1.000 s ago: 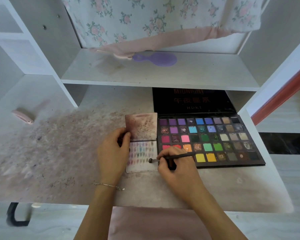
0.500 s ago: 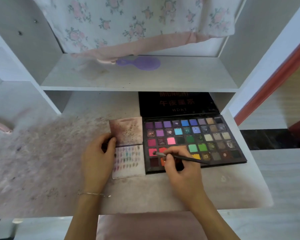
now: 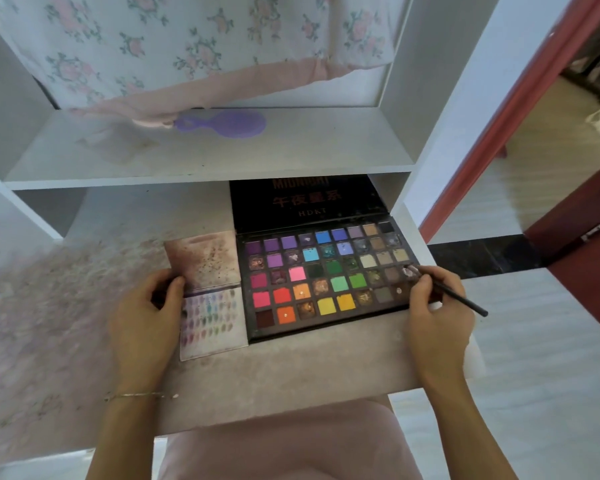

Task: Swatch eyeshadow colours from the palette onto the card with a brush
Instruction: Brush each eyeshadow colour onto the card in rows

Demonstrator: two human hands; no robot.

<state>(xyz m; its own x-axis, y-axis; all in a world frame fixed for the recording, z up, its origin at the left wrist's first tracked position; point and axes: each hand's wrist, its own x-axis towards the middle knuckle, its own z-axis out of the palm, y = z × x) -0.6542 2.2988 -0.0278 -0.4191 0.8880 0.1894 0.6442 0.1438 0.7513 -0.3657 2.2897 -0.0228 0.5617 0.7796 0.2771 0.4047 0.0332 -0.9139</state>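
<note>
Pinching the brush, the right hand is dabbing its tip into a pan at the palette's far right edge. Left hand is gripping the card's left edge, thumb on top, holding it to the desk.

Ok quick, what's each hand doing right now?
Left hand: holding the card by its left edge.
Right hand: gripping the brush, tip at the palette.
</note>
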